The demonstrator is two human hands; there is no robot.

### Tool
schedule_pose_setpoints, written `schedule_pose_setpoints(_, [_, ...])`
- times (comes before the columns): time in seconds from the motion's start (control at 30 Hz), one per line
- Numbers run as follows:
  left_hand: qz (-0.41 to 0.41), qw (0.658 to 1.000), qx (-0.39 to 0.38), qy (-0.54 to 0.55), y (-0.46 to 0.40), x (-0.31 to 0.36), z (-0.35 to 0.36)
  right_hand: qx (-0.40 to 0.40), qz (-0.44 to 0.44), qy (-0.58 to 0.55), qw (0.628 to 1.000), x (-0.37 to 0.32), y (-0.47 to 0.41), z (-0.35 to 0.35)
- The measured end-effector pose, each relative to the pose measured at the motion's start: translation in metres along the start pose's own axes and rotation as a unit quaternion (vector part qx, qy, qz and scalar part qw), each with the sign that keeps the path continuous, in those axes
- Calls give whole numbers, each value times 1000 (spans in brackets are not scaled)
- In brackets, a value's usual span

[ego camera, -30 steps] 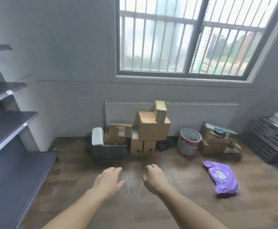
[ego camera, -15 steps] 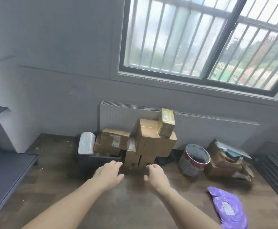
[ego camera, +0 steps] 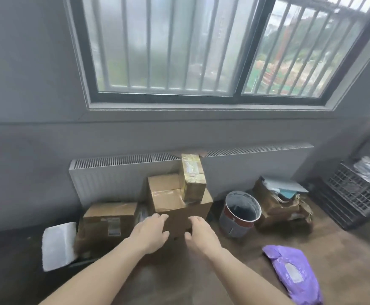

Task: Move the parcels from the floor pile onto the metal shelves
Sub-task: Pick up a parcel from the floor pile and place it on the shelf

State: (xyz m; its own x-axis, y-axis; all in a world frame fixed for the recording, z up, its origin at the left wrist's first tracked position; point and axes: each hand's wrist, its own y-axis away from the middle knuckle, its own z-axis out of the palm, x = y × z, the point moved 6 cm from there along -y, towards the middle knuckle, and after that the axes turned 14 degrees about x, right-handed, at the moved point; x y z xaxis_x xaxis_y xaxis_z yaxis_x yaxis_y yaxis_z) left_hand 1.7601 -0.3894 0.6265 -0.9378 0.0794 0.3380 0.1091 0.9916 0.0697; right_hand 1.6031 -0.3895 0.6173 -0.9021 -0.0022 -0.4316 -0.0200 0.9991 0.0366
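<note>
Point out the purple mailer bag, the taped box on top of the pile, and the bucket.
purple mailer bag (ego camera: 294,271): head view, its label.
taped box (ego camera: 192,177): head view, front face.
bucket (ego camera: 238,223): head view, outer wall.

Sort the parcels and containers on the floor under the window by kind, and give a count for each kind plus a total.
Closed cardboard boxes: 3
Torn open cardboard boxes: 1
Purple mailer bags: 1
White packets: 1
Buckets: 1
Black crates: 1
Total: 8
</note>
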Motion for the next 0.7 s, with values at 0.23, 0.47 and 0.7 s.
schedule_pose_setpoints(0.23, [3, 1000, -20, -1, -142, 15, 31, -47, 29, 1, 998, 57, -138, 4])
schedule_pose_setpoints(0.47, [-3, 999, -36, -13, -254, 6, 48, -70, 50, 6, 996, 100, -248, 19])
schedule_pose_setpoints(0.7, [22, 998, -46, -28, -344, -11, 72, -75, 74, -9, 994, 108, -323, 46])
